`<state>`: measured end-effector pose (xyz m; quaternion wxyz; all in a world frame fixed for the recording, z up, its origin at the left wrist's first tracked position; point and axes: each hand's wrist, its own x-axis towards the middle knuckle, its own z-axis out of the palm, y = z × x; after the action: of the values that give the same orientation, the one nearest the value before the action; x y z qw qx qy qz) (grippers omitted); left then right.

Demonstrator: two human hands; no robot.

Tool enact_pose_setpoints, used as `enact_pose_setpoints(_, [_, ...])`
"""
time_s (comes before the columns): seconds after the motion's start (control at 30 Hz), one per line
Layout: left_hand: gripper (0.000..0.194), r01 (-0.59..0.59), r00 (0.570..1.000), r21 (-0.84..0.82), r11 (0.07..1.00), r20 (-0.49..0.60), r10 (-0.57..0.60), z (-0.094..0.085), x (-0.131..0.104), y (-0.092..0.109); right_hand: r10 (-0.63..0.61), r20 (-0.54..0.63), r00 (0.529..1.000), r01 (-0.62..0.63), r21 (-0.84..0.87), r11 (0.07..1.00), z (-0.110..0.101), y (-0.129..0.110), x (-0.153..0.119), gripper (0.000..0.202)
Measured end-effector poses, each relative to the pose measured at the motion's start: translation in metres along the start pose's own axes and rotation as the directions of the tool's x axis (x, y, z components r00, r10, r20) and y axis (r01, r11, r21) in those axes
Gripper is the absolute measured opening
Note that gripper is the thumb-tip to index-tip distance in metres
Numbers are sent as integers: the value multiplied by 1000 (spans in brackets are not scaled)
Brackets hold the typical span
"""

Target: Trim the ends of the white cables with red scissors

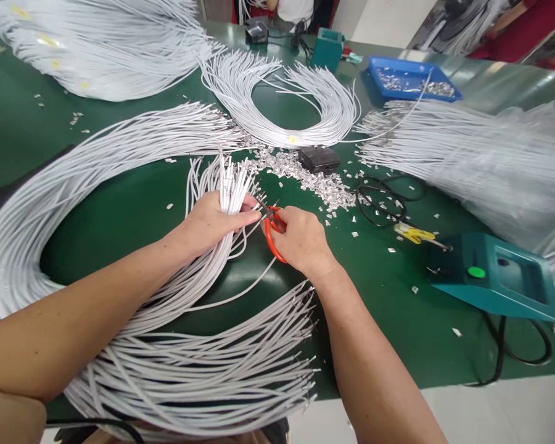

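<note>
My left hand (213, 219) is wrapped round a bundle of white cables (234, 188) near the middle, with the cable ends sticking up above the thumb. Just to its right, my right hand (303, 237) holds small pliers or cutters with orange handles (274, 237). The tool's dark jaws are at the cable ends by my left thumb and fingertips. More white cables (203, 370) lie in the foreground, their ends pointing right. A long curved bundle (23, 216) loops round on the left.
Small silvery pieces (314, 179) lie round a black block (319, 159). A teal device (494, 271) with a yellow-handled tool (414, 233) stands right. Behind are a blue tray (379, 77), coiled cables (277, 126) and large cable bundles (120, 55). Other people are partly visible at the back.
</note>
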<state>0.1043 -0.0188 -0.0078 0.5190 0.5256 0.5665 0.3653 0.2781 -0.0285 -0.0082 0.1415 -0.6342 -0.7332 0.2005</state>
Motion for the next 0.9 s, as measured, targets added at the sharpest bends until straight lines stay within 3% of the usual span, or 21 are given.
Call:
enact_pose_setpoints(0.23, [24, -37, 998, 188, 981, -37, 45, 0, -4, 7, -39, -37, 999, 35, -95, 995, 5, 1, 1, 28])
enact_pose_setpoints(0.43, [16, -97, 995, 293, 951, 20, 95, -2, -2, 10, -66, -63, 996, 57, -143, 988, 7, 5, 2, 29])
enact_pose_setpoints(0.53, [15, -83, 995, 268, 960, 72, 67, -3, 1, 11, -86, -75, 993, 73, -170, 983, 7, 6, 2, 28])
enact_pose_setpoints(0.63, [19, -22, 993, 134, 991, 121, 6, -5, 3, 8, -104, -80, 991, 91, -151, 984, 6, 9, 3, 29])
enact_pose_setpoints(0.73, [27, 13, 984, -18, 1000, 176, -9, -7, 4, 2, -60, -64, 996, 61, 13, 998, 1, 13, 4, 25])
enact_pose_setpoints(0.8, [29, 28, 978, -89, 996, 208, -9, -7, 4, 0, 31, -48, 998, -16, 278, 960, -3, 13, 5, 19])
enact_pose_setpoints(0.9, [25, 55, 959, -120, 991, 281, -19, -6, 3, 2, 93, 7, 996, -70, 718, 693, -7, 11, 6, 14])
